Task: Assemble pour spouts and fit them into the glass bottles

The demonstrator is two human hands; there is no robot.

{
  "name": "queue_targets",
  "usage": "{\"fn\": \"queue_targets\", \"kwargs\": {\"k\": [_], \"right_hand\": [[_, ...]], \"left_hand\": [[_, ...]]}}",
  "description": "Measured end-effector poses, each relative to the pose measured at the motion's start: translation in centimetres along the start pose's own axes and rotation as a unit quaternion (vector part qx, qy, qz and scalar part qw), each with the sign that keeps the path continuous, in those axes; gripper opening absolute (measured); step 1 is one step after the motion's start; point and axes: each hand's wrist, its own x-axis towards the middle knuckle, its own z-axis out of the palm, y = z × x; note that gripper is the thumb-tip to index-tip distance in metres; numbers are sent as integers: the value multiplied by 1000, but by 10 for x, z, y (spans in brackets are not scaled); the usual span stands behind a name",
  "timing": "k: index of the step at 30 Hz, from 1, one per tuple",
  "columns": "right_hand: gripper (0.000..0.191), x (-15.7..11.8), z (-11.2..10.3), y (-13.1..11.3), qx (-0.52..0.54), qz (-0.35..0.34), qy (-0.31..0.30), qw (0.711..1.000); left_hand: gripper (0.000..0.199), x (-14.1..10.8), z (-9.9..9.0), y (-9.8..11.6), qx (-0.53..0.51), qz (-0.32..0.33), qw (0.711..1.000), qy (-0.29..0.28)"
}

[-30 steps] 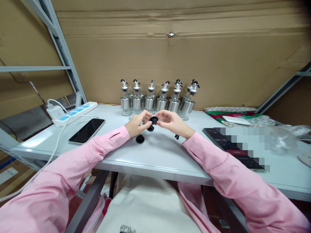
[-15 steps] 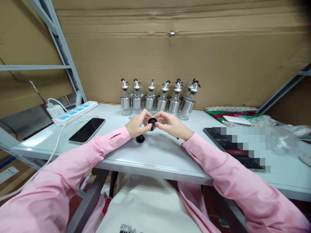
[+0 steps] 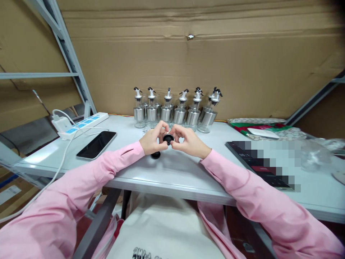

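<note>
Between my two hands, above the table, is a small round black stopper (image 3: 168, 138) with a ribbed stem turned towards me. My left hand (image 3: 155, 139) pinches its left side between thumb and fingers. From the right, my right hand (image 3: 187, 141) grips its other side in a like pinch. A second round black part (image 3: 155, 155) lies on the table just below my left hand, its upper edge partly covered. Behind my hands stand several glass bottles (image 3: 166, 114) with steel sleeves and pourer tops.
On the left of the white table (image 3: 172, 176) are a dark-screened phone (image 3: 97, 144) and a power strip (image 3: 86, 125) with a trailing white cable. To the right lie a partly blurred dark device (image 3: 250, 158), a white flat object (image 3: 262, 133) and clear plastic (image 3: 315, 154).
The black stopper has tilted and dropped slightly, so its stem faces me lower down. My right hand has shifted a little left and down. The left hand is nearly unmoved.
</note>
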Motion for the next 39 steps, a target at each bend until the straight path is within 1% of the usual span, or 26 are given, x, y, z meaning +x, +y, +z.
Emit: {"fn": "queue_targets", "kwargs": {"k": [2,7,11,13,15,18,20,22,24,25,29,30,32,35,39], "right_hand": [[13,-1,1,0,3,-6,5,1000],[14,-2,2,-3,16,-11,10,1000],[15,-2,2,-2,20,-1,10,1000],[15,-1,1,0,41,9,24,999],[18,1,-2,4,77,14,50,996],[21,4,-9,8,112,9,82,990],[19,6,-16,9,94,-2,69,993],[17,7,-22,9,63,-10,31,997],[20,7,-28,8,43,-5,5,999],[22,7,-30,7,39,5,6,999],[26,7,-36,8,61,54,64,995],[28,7,-36,8,71,62,70,993],[29,8,-36,9,82,73,58,992],[24,8,-34,9,92,79,16,993],[24,6,-33,4,128,79,-18,988]], "left_hand": [[33,-1,0,1,-8,3,1000,-2],[30,-2,3,3,25,17,999,14],[31,-3,3,-2,26,25,999,20],[32,-2,3,-6,17,29,999,35],[33,0,3,-9,8,42,997,63],[38,3,3,-11,13,64,994,91],[37,4,3,-10,40,88,991,97],[29,3,3,-9,74,129,984,95],[23,2,3,-8,95,166,978,87],[21,2,3,-9,103,177,975,84],[21,3,0,-13,147,200,965,87],[21,3,0,-14,156,206,962,84],[21,4,0,-16,166,222,958,74],[18,3,0,-17,179,236,953,61],[15,2,1,-15,200,243,947,61]]}}
